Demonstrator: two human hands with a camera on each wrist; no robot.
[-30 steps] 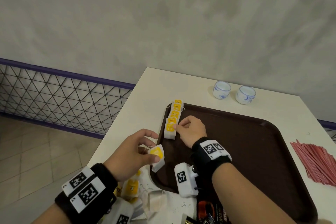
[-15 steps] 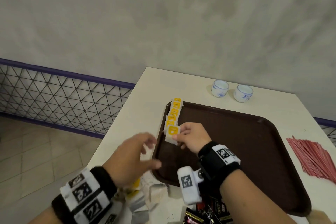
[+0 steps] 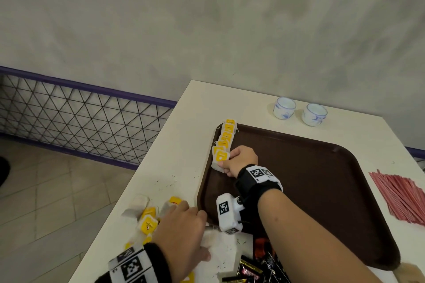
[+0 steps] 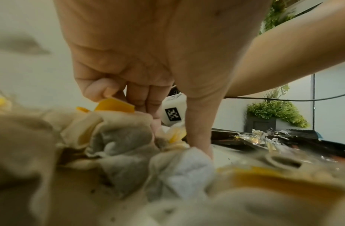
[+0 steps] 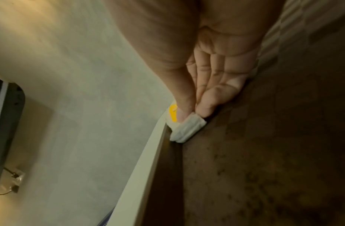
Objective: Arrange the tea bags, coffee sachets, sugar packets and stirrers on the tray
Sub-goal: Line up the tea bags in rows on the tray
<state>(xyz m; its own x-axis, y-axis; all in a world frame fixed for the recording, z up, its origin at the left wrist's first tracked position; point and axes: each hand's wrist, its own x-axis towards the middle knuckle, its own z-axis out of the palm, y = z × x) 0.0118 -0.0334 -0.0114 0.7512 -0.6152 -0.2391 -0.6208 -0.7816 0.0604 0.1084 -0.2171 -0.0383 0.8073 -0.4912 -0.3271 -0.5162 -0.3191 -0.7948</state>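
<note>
Along the brown tray's (image 3: pixel 322 190) left rim runs a row of tea bags (image 3: pixel 224 142); the right hand (image 3: pixel 241 159) pinches the nearest one, thumb against fingers in the right wrist view. Down on the surface (image 3: pixel 161 167), the left hand (image 3: pixel 181 225) digs curled fingers into loose tea bags (image 3: pixel 147 218), its grip unclear. Red stirrers (image 3: pixel 404 197) and two cups (image 3: pixel 299 111) lie beyond.

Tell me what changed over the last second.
The left hand gave its tea bag to the right hand, then dropped to the loose tea bags on the table. The right hand now pinches that bag at the row's near end on the tray. Cups and stirrers stayed put.
</note>
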